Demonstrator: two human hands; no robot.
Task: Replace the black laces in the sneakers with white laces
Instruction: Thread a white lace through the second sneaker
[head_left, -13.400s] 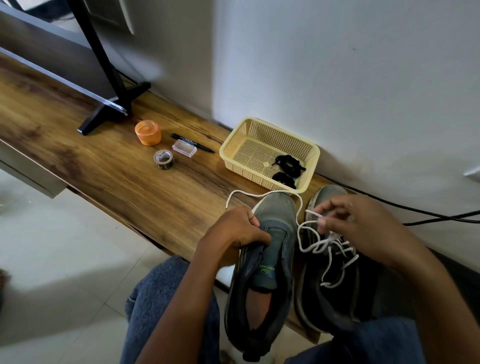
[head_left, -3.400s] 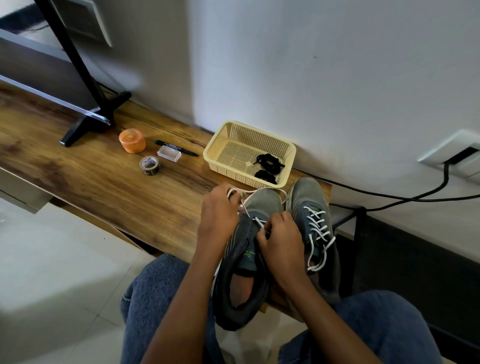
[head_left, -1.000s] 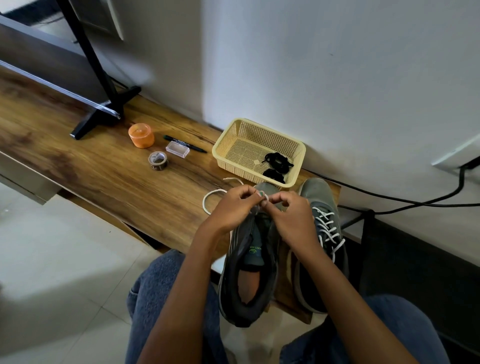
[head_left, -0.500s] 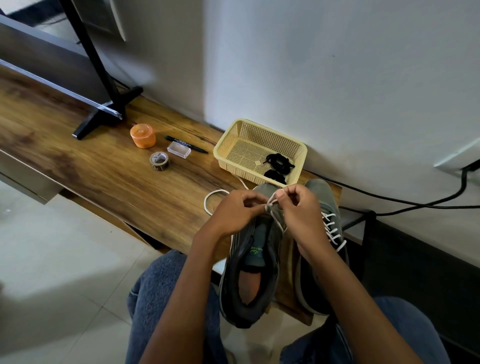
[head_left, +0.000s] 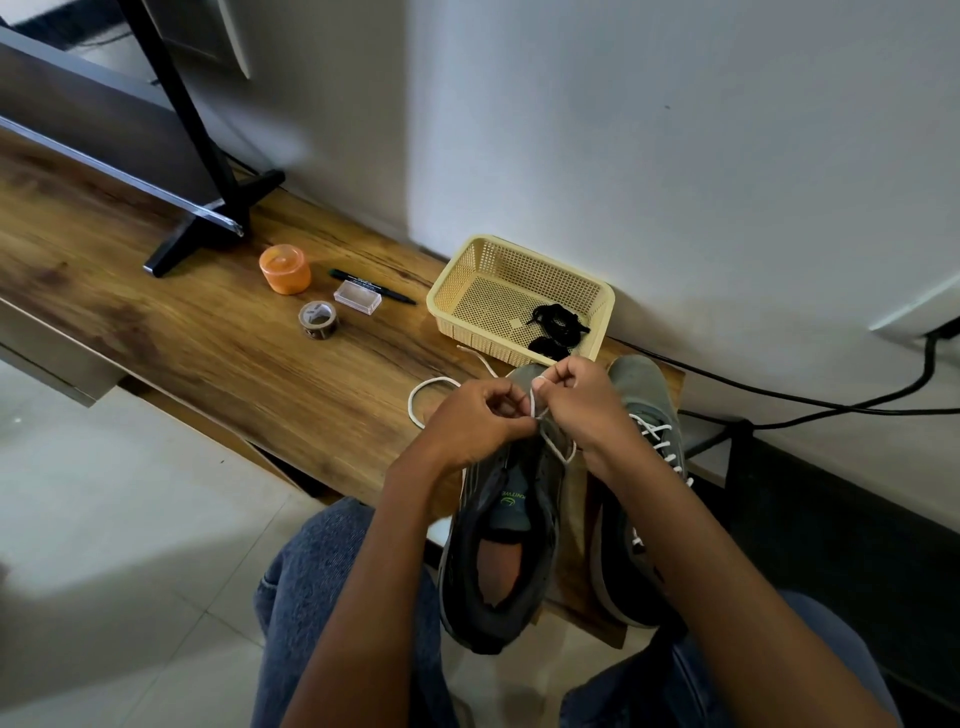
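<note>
Saw left hand (head_left: 475, 423) and right hand (head_left: 584, 402), each grip pinched on white lace (head_left: 535, 410) over toe of left sneaker (head_left: 511, 525). Sneaker's long axis ran toward me along bench (head_left: 208, 353); judged eyelets directly below both grips, left slightly nearer.

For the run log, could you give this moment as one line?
left hand, right hand: pinch white lace | left sneaker: lacing | right sneaker: laced
</note>
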